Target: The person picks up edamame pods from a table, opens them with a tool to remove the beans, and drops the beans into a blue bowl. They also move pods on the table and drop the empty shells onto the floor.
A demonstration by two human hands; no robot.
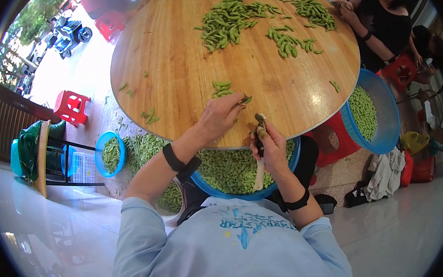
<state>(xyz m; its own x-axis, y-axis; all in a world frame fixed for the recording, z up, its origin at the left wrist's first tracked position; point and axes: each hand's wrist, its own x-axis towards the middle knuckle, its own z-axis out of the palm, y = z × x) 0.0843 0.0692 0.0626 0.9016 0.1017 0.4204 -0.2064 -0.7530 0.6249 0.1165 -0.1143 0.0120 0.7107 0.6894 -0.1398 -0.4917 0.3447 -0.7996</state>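
My left hand [219, 116] is over the near part of the round wooden table, thumb and fingers pinched on a green soybean pod [248, 100]. Right beside its fingertips lies a small bunch of pods [221, 88]. At the table's near edge, my right hand [273, 145] is closed around a slim tool with a pale handle [260, 174] pointing down toward me; its upper part is dark and its kind is unclear. Dark coverings show on fingertips of both hands. Below the edge, a blue tub [197, 180] of green pods or beans sits at my lap.
Heaps of pods [223, 21] lie on the table's [158, 81] far side, where other people [381, 26] work. To the right stands a blue basin [391, 132] of shelled beans. A small blue basin [122, 157], a red stool [71, 107] and a wooden-topped stand [42, 158] are on the left.
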